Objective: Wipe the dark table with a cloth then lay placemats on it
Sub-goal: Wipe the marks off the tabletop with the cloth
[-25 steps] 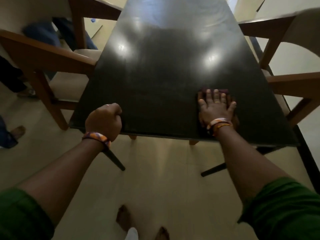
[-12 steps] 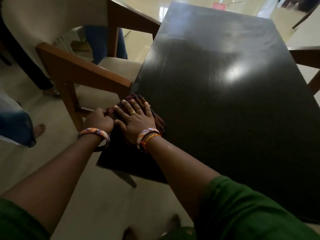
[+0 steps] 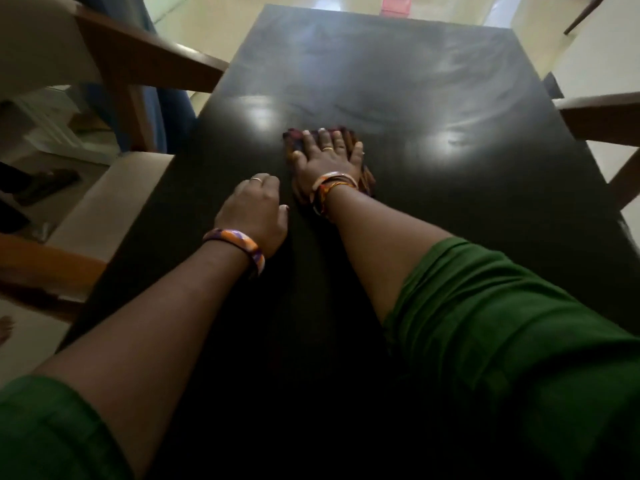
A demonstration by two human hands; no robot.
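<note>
Dark worktop [image 3: 450, 202], glossy, with two bright light glints and pale smeary streaks across the far half

Right hand [image 3: 325, 161] flat on a dark patterned cloth [image 3: 363, 174], fingers straight and slightly spread, palm pressing down; grip spread, nothing pinched. Gold ring on one finger, orange and white bangles [image 3: 334, 183] at the wrist. Cloth around the worktop's middle, between the two glints, mostly covered by the hand, edges showing beyond the fingertips and beside the wrist

Left hand [image 3: 254, 213] just beside the right wrist, nearer the body, knuckles up on the bare worktop, fingers curled under in a loose fist, holding nothing visible; thumb tip toward the right forearm. Ring on one finger, purple and orange bangle [image 3: 239, 244] at the wrist. Not touching the cloth

Green sleeves [image 3: 502, 341] on both arms, pushed up above the elbows

Wooden chair [image 3: 145, 64] with a pale seat at the left edge of the worktop, another wooden chair arm [image 3: 599, 119] at the right edge. Cream floor [image 3: 214, 22] beyond the far end, a small red shape [image 3: 396, 3] on it at the top of the view. Blue-clad legs [image 3: 166, 109] behind the left chair
</note>
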